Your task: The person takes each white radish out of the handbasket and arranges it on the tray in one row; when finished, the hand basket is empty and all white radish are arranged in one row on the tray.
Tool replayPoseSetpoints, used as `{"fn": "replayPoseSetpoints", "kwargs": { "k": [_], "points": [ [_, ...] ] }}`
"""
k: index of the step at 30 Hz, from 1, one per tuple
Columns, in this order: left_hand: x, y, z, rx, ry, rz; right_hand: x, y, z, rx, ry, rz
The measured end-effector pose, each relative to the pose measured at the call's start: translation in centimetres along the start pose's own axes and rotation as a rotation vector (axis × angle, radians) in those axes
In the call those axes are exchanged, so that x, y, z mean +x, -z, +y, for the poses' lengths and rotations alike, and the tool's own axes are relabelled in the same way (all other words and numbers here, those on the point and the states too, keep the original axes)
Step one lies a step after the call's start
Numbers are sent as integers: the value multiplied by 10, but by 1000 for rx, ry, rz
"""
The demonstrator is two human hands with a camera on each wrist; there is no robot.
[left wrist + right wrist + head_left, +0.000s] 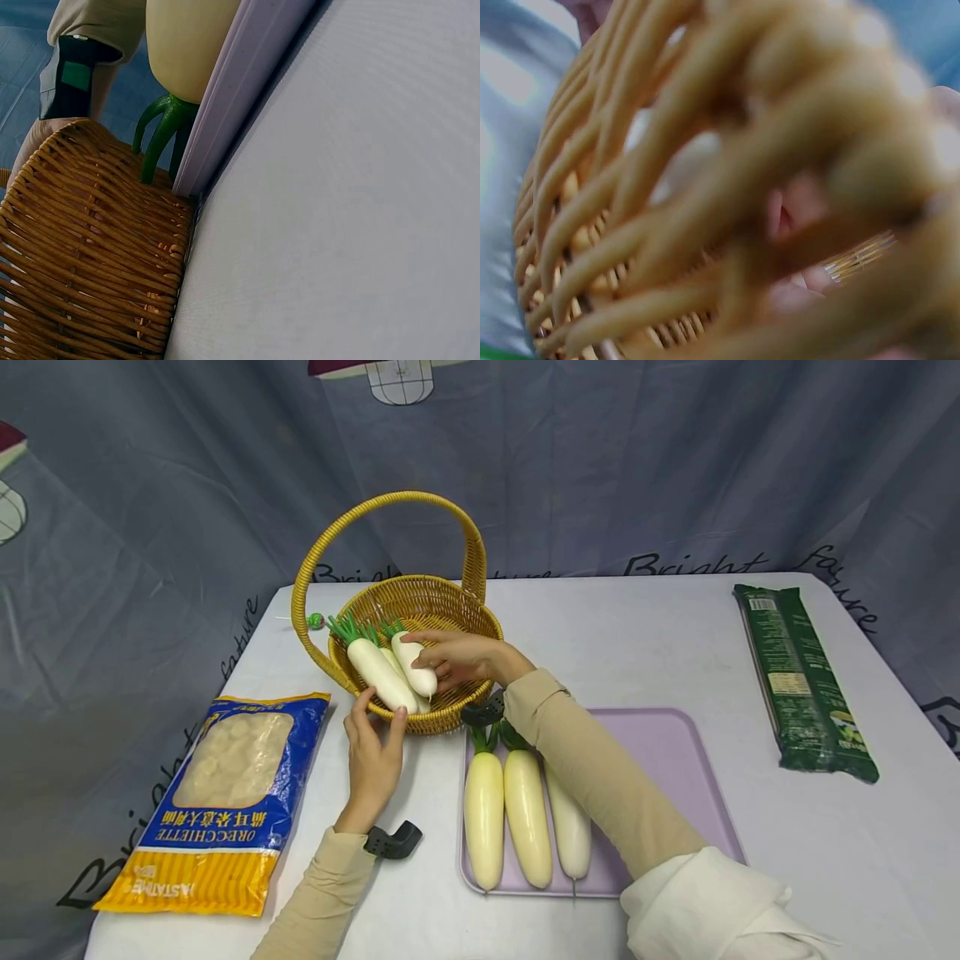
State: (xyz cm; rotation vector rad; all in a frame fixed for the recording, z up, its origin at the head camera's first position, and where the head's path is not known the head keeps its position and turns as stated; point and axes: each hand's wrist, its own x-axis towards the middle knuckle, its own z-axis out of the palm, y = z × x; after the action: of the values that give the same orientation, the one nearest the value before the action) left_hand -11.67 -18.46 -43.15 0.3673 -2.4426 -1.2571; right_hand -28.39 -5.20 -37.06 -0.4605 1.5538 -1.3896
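Note:
A wicker basket (420, 727) with a tall arched handle holds several white radishes with green tops, one long radish (378, 674) lying along its left side. My right hand (468, 657) reaches in over the near right rim and holds a shorter white radish (411, 656), fingers bent over its right side. At the near left rim is my left hand (373, 760), thumb and fingers spread, fingertips right at the rim beside the long radish's lower end. The basket's woven wall (90, 247) fills the lower left of the left wrist view. Blurred weave (667, 225) covers most of the right wrist view.
A lilac tray (660, 752) with three larger radishes (527, 818) stands right of the basket, partly under my right forearm. A blue and yellow orecchiette bag (232, 777) lies at left, a green packet (806, 681) at far right. A green lollipop (316, 621) is behind the handle's left foot.

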Motion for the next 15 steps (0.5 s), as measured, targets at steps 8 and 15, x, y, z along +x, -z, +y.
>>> {"fn": "replayPoseSetpoints", "kwargs": {
  "k": [8, 15],
  "points": [
    [0, -2, 1, -9, 2, -12, -8, 2, 0, 161, 74, -35],
    [0, -1, 2, -12, -8, 9, -25, -4, -8, 252, 144, -71]
  ]
}}
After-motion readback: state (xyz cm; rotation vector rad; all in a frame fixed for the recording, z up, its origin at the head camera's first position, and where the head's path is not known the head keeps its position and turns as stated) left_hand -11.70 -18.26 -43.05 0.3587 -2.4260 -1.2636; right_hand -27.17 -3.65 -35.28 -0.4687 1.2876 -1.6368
